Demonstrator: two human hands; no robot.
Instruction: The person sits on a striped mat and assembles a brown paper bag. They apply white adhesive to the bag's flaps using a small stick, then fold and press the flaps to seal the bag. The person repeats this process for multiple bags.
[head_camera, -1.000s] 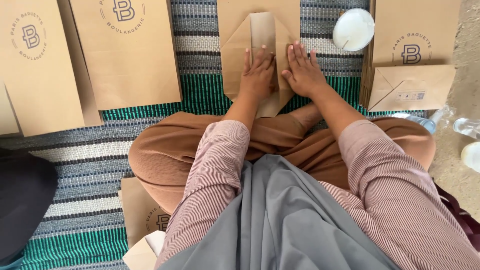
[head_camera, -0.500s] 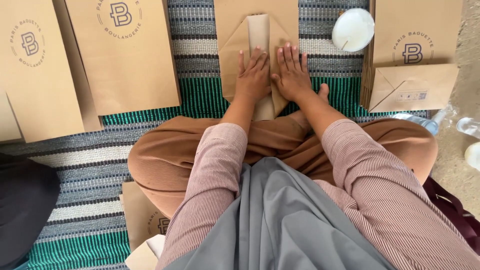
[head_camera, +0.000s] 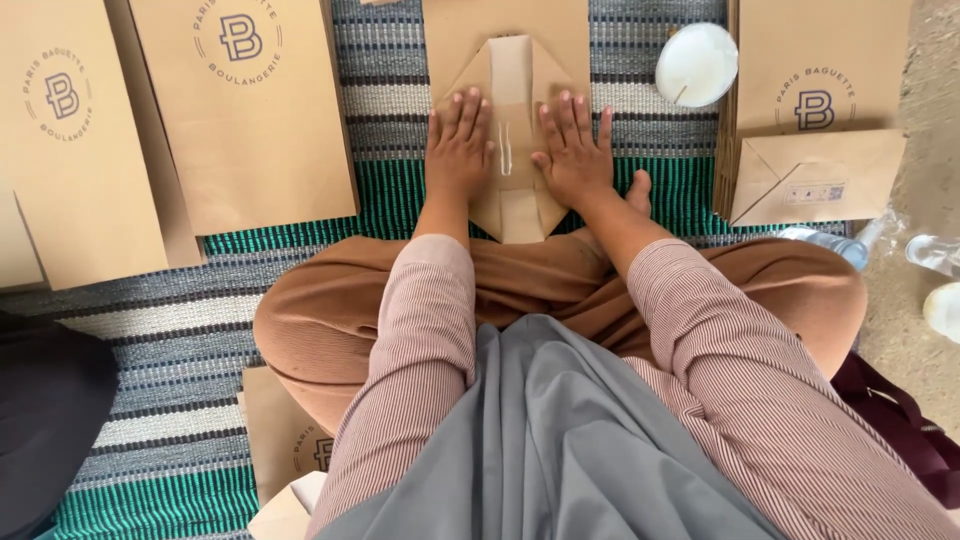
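Pressing down with both palms, the person is flattening a folded brown paper bag (head_camera: 510, 130) on the striped mat (head_camera: 390, 110), just beyond the crossed legs. The left hand (head_camera: 458, 148) is lying flat on the left fold of the bag, fingers spread and pointing away, grasping nothing. The right hand (head_camera: 575, 150) is lying flat on the right fold in the same manner, also released. Between the two hands, a narrow centre strip of the bag is showing, with a pale streak (possibly glue, cannot tell) running along it.

Far left, two flat printed bags are lying side by side: one large bag (head_camera: 245, 110) near the hands and another bag (head_camera: 75, 150) at the left edge. Far right, a white round lid (head_camera: 697, 65) is resting just beside a stack of bags (head_camera: 820, 70), and a folded bag with its bottom flap up (head_camera: 815, 178) is lying on the near part of that stack. A clear plastic bottle (head_camera: 830, 243) is lying near the right knee. More bags (head_camera: 285, 440) are sitting under the left knee.
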